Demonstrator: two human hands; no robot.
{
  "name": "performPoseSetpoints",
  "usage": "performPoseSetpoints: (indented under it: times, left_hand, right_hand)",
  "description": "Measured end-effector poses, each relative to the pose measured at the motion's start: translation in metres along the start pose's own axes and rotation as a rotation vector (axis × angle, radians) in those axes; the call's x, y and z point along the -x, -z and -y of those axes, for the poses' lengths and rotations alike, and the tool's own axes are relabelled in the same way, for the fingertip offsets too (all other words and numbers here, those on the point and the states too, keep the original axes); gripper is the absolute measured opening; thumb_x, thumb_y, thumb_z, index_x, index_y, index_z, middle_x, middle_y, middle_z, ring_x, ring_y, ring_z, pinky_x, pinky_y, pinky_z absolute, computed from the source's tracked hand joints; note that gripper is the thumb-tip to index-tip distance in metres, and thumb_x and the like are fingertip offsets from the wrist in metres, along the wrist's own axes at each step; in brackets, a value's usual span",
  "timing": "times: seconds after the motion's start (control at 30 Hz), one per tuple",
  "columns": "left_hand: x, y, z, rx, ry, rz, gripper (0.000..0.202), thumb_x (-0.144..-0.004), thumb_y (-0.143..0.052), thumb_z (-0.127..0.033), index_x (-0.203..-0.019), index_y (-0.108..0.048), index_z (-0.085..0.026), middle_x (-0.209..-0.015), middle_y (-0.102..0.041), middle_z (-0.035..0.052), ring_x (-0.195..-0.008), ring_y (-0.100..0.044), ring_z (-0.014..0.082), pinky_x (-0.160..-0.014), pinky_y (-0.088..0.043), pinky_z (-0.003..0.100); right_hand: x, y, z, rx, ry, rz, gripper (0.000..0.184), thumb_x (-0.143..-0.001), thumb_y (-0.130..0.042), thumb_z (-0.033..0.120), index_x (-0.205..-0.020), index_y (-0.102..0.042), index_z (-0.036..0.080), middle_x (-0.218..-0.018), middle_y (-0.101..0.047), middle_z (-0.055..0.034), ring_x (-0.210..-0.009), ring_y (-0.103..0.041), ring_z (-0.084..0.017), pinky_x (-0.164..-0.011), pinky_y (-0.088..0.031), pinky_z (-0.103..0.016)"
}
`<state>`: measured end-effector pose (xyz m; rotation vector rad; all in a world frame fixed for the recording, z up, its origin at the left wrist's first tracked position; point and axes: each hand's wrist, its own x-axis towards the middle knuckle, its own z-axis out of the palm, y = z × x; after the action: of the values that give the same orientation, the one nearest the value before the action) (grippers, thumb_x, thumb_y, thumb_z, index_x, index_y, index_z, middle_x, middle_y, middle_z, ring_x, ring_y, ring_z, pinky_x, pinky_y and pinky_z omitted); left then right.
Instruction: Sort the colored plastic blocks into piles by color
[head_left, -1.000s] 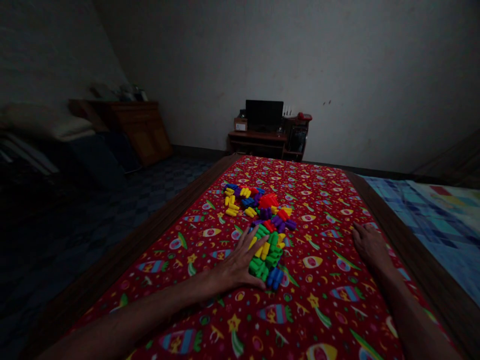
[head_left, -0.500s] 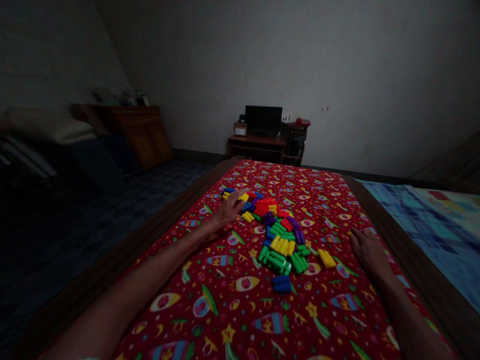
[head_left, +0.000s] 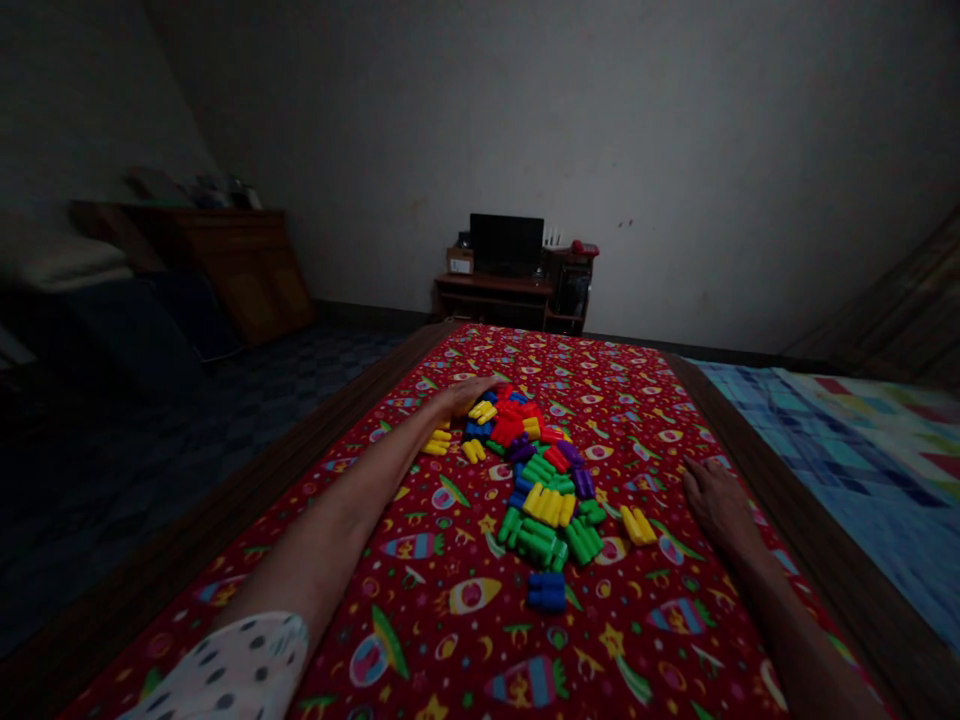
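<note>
Reaching to the far left end of a heap of plastic building blocks, my left hand point(head_left: 469, 394) lies low with its fingers stretched over the blocks there. I cannot see anything gripped in it; its underside is hidden. Red blocks point(head_left: 517, 415) and a yellow block point(head_left: 482, 411) sit by its fingers. Beside the left forearm lie other yellow blocks point(head_left: 437, 442). My right hand point(head_left: 716, 495) rests on the red patterned cloth point(head_left: 472, 660), fingers spread, holding nothing. To its left is a separate yellow block point(head_left: 637, 525). Green blocks point(head_left: 538, 542) and a blue block point(head_left: 547, 592) lie nearest me.
The cloth covers a long brown-edged surface point(head_left: 720, 400). Beyond its far end stands a desk point(head_left: 491, 286) with a monitor point(head_left: 507, 243). A wooden cabinet point(head_left: 240, 270) is at the left, and a blue checked bedspread point(head_left: 780, 440) at the right.
My left hand has gone farther forward and lower over the far blocks. Yellow blocks now show beside the left forearm. The view has shifted a little right; my right hand stays resting.
</note>
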<state>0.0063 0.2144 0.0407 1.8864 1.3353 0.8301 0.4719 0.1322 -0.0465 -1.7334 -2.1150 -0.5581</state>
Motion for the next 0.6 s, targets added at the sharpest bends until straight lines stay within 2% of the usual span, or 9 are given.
performPoseSetpoints:
  times: [0.13, 0.23, 0.33, 0.43, 0.5, 0.53, 0.6]
  left_hand:
    - [-0.012, -0.024, -0.022, -0.019, -0.099, 0.22, 0.04, -0.085, -0.051, -0.05, -0.102, -0.071, -0.021, -0.117, -0.07, 0.0036, -0.119, -0.055, 0.0254, -0.105, -0.039, 0.036]
    - [-0.011, -0.042, -0.038, -0.057, -0.204, 0.335, 0.042, -0.085, -0.053, -0.052, -0.106, -0.07, -0.021, -0.129, -0.064, 0.0044, -0.129, -0.047, 0.025, -0.111, -0.031, 0.038]
    - [0.0, -0.06, -0.054, -0.111, -0.352, 0.46, 0.048, -0.086, -0.049, -0.058, -0.111, -0.069, -0.023, -0.138, -0.056, 0.0049, -0.137, -0.039, 0.0247, -0.113, -0.028, 0.04]
    - [0.023, -0.068, -0.071, -0.136, -0.466, 0.578, 0.053, -0.089, -0.041, -0.06, -0.124, -0.062, -0.025, -0.141, -0.054, 0.0036, -0.134, -0.043, 0.0229, -0.112, -0.031, 0.039]
    - [0.042, -0.062, -0.076, -0.169, -0.518, 0.558, 0.056, -0.091, -0.039, -0.059, -0.132, -0.056, -0.025, -0.143, -0.051, 0.0036, -0.134, -0.043, 0.0227, -0.113, -0.031, 0.039]
    - [0.052, -0.055, -0.074, -0.191, -0.52, 0.494, 0.056, -0.092, -0.038, -0.059, -0.133, -0.054, -0.025, -0.144, -0.049, 0.0038, -0.135, -0.042, 0.0231, -0.114, -0.03, 0.039]
    - [0.07, -0.035, -0.059, -0.252, -0.455, 0.291, 0.058, -0.093, -0.033, -0.059, -0.134, -0.053, -0.024, -0.145, -0.048, 0.0045, -0.136, -0.04, 0.0241, -0.115, -0.028, 0.041]
  right_hand:
    - [0.0, 0.004, 0.004, 0.003, -0.026, 0.008, 0.046, -0.096, -0.029, 0.032, -0.116, -0.062, 0.008, -0.105, -0.062, -0.0181, -0.1, -0.057, -0.026, -0.094, -0.044, -0.04]
    - [-0.001, 0.007, 0.007, 0.0, -0.035, 0.014, 0.046, -0.096, -0.029, 0.031, -0.116, -0.063, 0.008, -0.105, -0.063, -0.0183, -0.101, -0.057, -0.026, -0.094, -0.043, -0.039]
    - [-0.002, 0.01, 0.008, -0.012, -0.046, 0.024, 0.045, -0.096, -0.029, 0.03, -0.115, -0.064, 0.008, -0.103, -0.063, -0.0183, -0.098, -0.058, -0.026, -0.092, -0.044, -0.039]
    - [-0.002, 0.011, 0.009, -0.026, -0.056, 0.029, 0.044, -0.095, -0.031, 0.029, -0.115, -0.064, 0.008, -0.104, -0.063, -0.0188, -0.098, -0.057, -0.026, -0.091, -0.044, -0.039]
    - [-0.003, 0.012, 0.009, -0.037, -0.063, 0.031, 0.043, -0.095, -0.032, 0.029, -0.115, -0.064, 0.009, -0.103, -0.063, -0.0182, -0.098, -0.057, -0.026, -0.091, -0.043, -0.039]
    - [-0.003, 0.012, 0.009, -0.042, -0.067, 0.033, 0.042, -0.094, -0.033, 0.029, -0.115, -0.064, 0.009, -0.103, -0.064, -0.0179, -0.097, -0.057, -0.026, -0.091, -0.043, -0.039]
    - [-0.004, 0.013, 0.01, -0.051, -0.075, 0.038, 0.042, -0.094, -0.034, 0.029, -0.116, -0.064, 0.01, -0.102, -0.064, -0.0176, -0.096, -0.057, -0.026, -0.089, -0.043, -0.039]
